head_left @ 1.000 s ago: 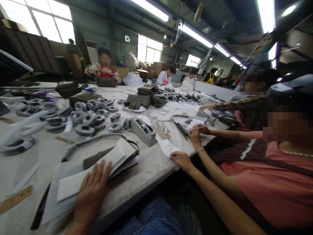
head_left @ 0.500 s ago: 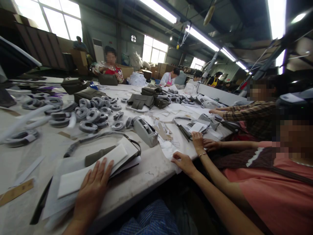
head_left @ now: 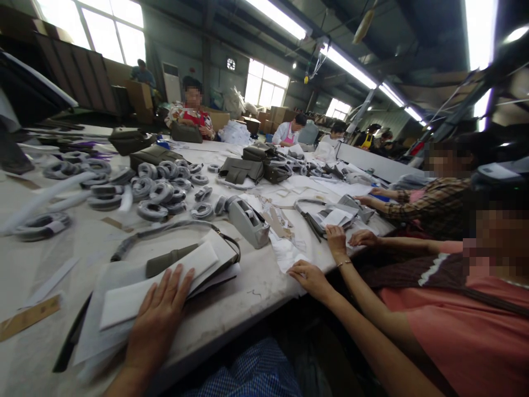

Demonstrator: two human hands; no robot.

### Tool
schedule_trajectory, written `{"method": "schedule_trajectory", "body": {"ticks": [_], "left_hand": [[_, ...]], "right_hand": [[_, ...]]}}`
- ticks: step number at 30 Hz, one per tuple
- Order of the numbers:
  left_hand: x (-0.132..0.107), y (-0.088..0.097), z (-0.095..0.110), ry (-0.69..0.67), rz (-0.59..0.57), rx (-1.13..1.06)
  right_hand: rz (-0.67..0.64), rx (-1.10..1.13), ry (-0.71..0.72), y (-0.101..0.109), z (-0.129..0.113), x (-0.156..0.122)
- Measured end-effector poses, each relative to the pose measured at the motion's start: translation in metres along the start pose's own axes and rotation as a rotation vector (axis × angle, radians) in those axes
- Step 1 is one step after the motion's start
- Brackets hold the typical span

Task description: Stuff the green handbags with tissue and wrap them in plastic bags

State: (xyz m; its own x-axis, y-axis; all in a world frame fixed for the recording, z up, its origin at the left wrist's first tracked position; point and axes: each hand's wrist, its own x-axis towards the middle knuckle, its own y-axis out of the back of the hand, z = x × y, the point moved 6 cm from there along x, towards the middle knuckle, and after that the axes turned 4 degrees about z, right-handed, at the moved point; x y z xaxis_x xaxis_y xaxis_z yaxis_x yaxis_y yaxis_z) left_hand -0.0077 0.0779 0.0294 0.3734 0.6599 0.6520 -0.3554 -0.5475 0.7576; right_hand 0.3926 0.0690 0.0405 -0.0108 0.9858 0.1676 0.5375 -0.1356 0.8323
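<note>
My left hand (head_left: 159, 320) lies with fingers stretched out on a folded white foam sheet (head_left: 165, 284). Under that sheet sits a flat olive-grey handbag (head_left: 171, 260), mostly covered, its wrapped strap (head_left: 159, 231) arching behind on the table. Thin translucent wrapping (head_left: 97, 325) spreads out below the bag. At the table's front edge, my right hand (head_left: 312, 280) has its fingers bent together on the near corner of a crumpled white sheet (head_left: 285, 251). A grey tape dispenser (head_left: 250, 223) stands between the bag and that sheet.
Several wrapped strap coils (head_left: 159, 190) cover the table's left middle. More olive bags (head_left: 242, 170) lie farther back. A co-worker's hands (head_left: 336, 241) work close by on the right, at another bag. A dark long blade-like strip (head_left: 72, 336) and brown card (head_left: 31, 317) lie at left.
The view has shifted slightly, so everything sits a little farther right. My right hand's fingers have moved slightly at the sheet's corner. My left hand rests in the same place on the foam sheet.
</note>
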Motion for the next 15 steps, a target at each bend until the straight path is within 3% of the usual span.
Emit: {"method": "schedule_trajectory", "body": {"ticks": [11,15], "left_hand": [[0.000,-0.001,0.000,-0.010,0.007,0.020],[0.001,0.000,0.000,-0.007,0.013,0.021]], "right_hand": [[0.097,-0.008,-0.037,0.007,0.007,0.004],[0.151,0.008,-0.035,0.011,-0.001,0.004]]}}
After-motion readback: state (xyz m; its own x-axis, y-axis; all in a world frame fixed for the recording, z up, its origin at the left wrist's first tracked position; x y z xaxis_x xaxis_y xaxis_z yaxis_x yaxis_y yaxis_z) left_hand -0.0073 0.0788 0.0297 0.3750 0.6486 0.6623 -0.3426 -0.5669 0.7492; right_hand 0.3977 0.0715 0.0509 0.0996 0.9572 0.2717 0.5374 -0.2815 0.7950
